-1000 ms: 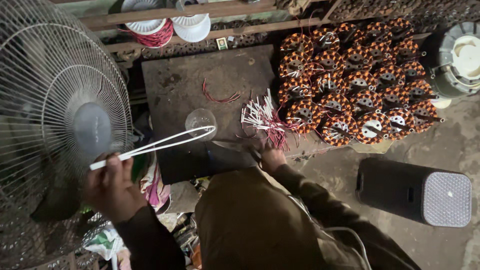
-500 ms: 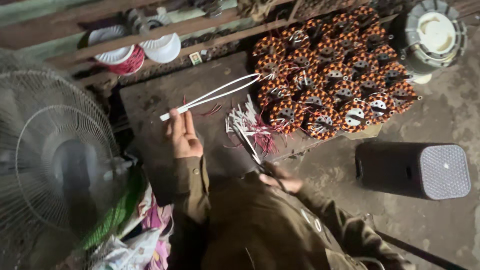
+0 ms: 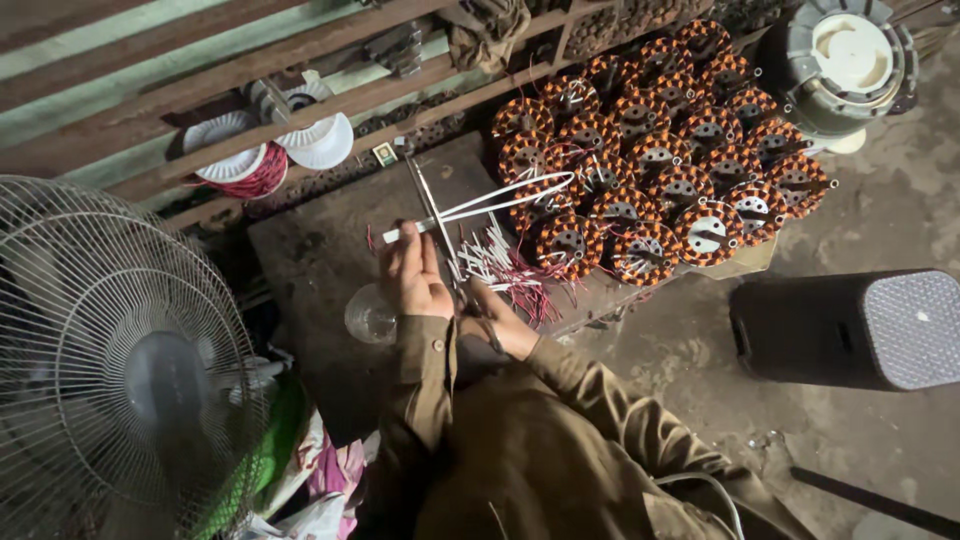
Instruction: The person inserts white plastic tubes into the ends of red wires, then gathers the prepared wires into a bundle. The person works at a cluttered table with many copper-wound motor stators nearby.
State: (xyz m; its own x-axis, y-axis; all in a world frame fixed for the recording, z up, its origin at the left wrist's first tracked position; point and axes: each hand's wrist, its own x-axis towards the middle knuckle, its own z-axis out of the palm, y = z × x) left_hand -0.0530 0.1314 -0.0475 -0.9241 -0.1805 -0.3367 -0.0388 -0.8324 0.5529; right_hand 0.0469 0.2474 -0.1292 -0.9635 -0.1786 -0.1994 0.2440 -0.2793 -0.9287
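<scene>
My left hand [image 3: 415,272] grips the end of a bunch of long white sleeving tubes [image 3: 500,200] that stretch right over the dark worktable [image 3: 320,250]. My right hand [image 3: 500,318] lies just right of it, closed on a bundle of short white and red wire pieces [image 3: 500,262] fanned out on the table. Both sleeves are olive brown. Many copper-wound motor stators [image 3: 650,150] sit packed together on the table's right part, just beyond the tube tips.
A wire-guarded pedestal fan [image 3: 110,370] stands at left. A clear cup [image 3: 368,315] sits near my left wrist. White spools and a red wire reel [image 3: 262,160] rest on wooden slats behind. A black speaker box [image 3: 850,328] and a grey fan motor housing [image 3: 845,62] are at right.
My left hand swung the white tubes from beside the fan toward the stators and close to my right hand. The view shifted right and up; the right hand stayed on the wire bundle.
</scene>
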